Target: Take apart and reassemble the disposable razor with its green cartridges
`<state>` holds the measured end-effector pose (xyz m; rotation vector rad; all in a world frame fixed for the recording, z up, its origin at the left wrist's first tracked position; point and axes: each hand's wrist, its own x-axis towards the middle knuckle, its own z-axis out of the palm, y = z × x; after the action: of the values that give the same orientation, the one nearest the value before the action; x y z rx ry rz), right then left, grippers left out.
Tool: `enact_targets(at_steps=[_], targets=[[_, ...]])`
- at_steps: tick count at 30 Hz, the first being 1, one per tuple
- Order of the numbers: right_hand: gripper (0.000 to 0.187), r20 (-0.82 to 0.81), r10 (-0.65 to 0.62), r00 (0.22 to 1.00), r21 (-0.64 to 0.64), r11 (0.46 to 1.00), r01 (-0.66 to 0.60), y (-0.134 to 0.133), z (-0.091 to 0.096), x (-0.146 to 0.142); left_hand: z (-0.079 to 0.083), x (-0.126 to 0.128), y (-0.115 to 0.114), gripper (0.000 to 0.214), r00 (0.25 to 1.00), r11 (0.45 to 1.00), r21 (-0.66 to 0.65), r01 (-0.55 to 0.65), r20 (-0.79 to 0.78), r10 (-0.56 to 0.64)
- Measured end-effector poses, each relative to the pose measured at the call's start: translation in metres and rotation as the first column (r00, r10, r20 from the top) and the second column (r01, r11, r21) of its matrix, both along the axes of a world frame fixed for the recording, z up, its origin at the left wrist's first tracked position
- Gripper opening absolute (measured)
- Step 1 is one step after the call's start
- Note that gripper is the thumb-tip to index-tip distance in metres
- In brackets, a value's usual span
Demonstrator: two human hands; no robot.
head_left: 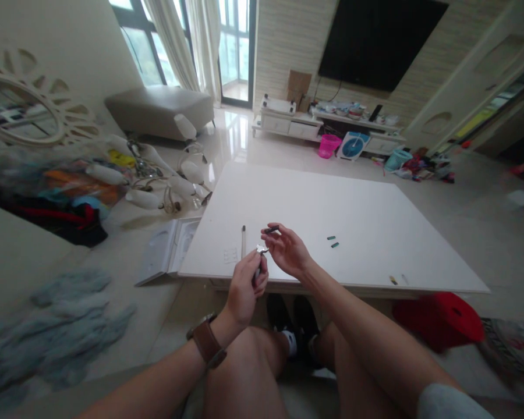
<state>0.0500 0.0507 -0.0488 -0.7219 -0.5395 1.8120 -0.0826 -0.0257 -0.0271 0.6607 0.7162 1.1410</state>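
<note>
My left hand [247, 285] is curled round a small tool with a silvery metal head [261, 250] sticking out above the fist, held over the near edge of the white table [375, 198]. My right hand [288, 249] is just right of it and pinches a small dark piece [271, 230] between thumb and fingertips. A slim grey pen-like stick [243, 241] lies on the table just left of my hands. Two small teal pieces [332, 241] lie on the table to the right. A brown strap watch sits on my left wrist.
A small white slip [230, 254] lies near the stick, and tiny bits [393, 280] near the table's front right edge. A red stool [441, 317] stands at the right, a white chandelier [157, 180] and open white box [168, 250] on the floor at left.
</note>
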Motion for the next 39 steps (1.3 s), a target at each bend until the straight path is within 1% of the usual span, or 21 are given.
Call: enact_targets(at_steps=[4,7,10,13,15,17,19,20,21,22,23,24,25,26,27,30,33,36,39], targets=[[0.012,0.016,-0.098,0.995,-0.014,0.995,0.098,0.006,-0.006,0.011,-0.002,0.000,0.000,0.037,1.000,1.000,-0.019,0.017,0.004,-0.016],[0.010,0.053,-0.161,0.985,0.007,0.987,0.161,0.007,-0.009,0.020,-0.003,0.001,-0.001,0.037,1.000,0.999,-0.028,0.020,0.002,-0.020],[0.013,0.073,-0.165,0.984,0.039,0.986,0.162,0.005,-0.007,0.030,-0.004,0.000,-0.001,0.035,0.999,0.999,-0.031,0.032,-0.003,-0.032],[0.021,0.108,-0.171,0.979,0.070,0.984,0.164,0.004,-0.005,0.039,-0.005,0.000,-0.001,0.034,0.999,0.998,-0.033,0.047,-0.008,-0.047],[0.025,0.166,-0.191,0.968,0.090,0.980,0.178,0.005,-0.005,0.047,-0.006,0.000,-0.001,0.032,0.999,0.998,-0.031,0.053,-0.004,-0.053],[0.026,0.260,-0.217,0.941,0.121,0.974,0.191,0.009,-0.007,0.058,-0.007,0.000,-0.001,0.032,0.998,0.998,-0.031,0.061,-0.001,-0.061],[0.029,0.409,-0.253,0.877,0.193,0.963,0.188,0.013,-0.011,0.076,-0.007,0.001,-0.001,0.031,0.998,0.997,-0.029,0.069,-0.001,-0.069],[0.030,0.502,-0.278,0.819,0.250,0.953,0.171,0.016,-0.013,0.087,-0.007,0.001,-0.001,0.031,0.997,0.997,-0.027,0.072,-0.002,-0.072],[0.031,0.602,-0.313,0.735,0.315,0.938,0.142,0.018,-0.015,0.101,-0.006,0.001,-0.001,0.031,0.997,0.997,-0.023,0.072,-0.003,-0.072],[0.031,0.696,-0.346,0.629,0.374,0.923,0.093,0.020,-0.018,0.116,-0.006,0.001,-0.001,0.030,0.998,0.997,-0.019,0.070,-0.005,-0.070],[0.029,0.774,-0.389,0.500,0.425,0.904,0.044,0.022,-0.021,0.133,-0.006,0.001,-0.001,0.029,0.998,0.998,-0.017,0.067,-0.009,-0.067],[0.026,0.841,-0.414,0.349,0.446,0.895,-0.012,0.023,-0.025,0.151,-0.006,0.001,0.000,0.029,0.998,0.998,-0.017,0.063,-0.014,-0.064],[0.023,0.897,-0.406,0.175,0.423,0.903,-0.073,0.023,-0.028,0.169,-0.006,0.001,0.000,0.028,0.998,0.998,-0.019,0.060,-0.022,-0.061],[0.020,0.928,-0.371,-0.026,0.365,0.922,-0.131,0.022,-0.032,0.186,-0.006,0.001,0.000,0.028,0.998,0.998,-0.021,0.056,-0.030,-0.057],[0.016,0.931,-0.349,-0.110,0.334,0.933,-0.135,0.021,-0.036,0.202,-0.006,0.001,0.001,0.027,0.998,0.998,-0.022,0.054,-0.037,-0.055],[0.007,0.909,-0.306,-0.284,0.277,0.951,-0.138,0.014,-0.051,0.241,-0.005,0.001,0.000,0.025,0.998,0.999,-0.010,0.045,-0.043,-0.045],[0.005,0.872,-0.251,-0.421,0.209,0.967,-0.143,0.006,-0.069,0.261,-0.005,0.001,0.000,0.025,0.998,0.999,-0.003,0.045,-0.038,-0.045],[0.008,0.837,-0.203,-0.509,0.144,0.978,-0.154,0.000,-0.088,0.268,-0.006,0.000,-0.001,0.024,0.998,0.999,0.005,0.049,-0.029,-0.049],[0.012,0.814,-0.190,-0.549,0.101,0.977,-0.189,-0.001,-0.103,0.269,-0.007,0.001,0.000,0.024,0.998,0.999,0.007,0.050,-0.024,-0.050]])
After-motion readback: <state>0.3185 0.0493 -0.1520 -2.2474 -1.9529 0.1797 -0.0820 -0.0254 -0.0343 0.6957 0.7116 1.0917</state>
